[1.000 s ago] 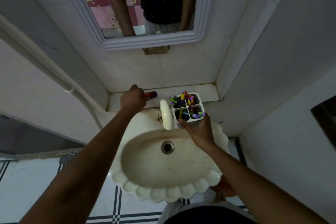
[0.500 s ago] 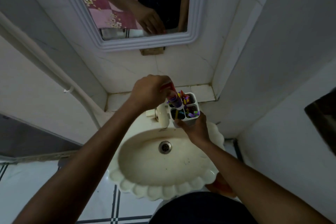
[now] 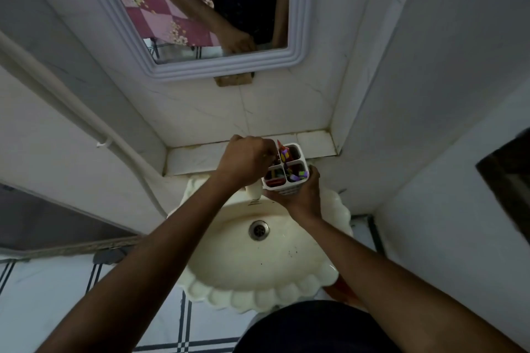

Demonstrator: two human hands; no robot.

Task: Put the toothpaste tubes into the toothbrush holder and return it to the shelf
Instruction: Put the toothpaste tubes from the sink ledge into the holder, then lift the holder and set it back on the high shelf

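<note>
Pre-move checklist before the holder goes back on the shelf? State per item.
1. Right hand grip on toothbrush holder: ok, held from below.
2. Holder upright: ok.
3. Left hand clear of holder: not ok, fingers at its left compartments.
4. Toothpaste tubes fully inside: cannot tell, left hand hides them.
5. Shelf bare where visible: ok.
6. Holder off the sink: ok, held above its rear edge.

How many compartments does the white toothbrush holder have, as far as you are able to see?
4, in a two-by-two grid in the toothbrush holder: back right, front right and front left show clearly; the back left is partly hidden behind the left hand.
</note>
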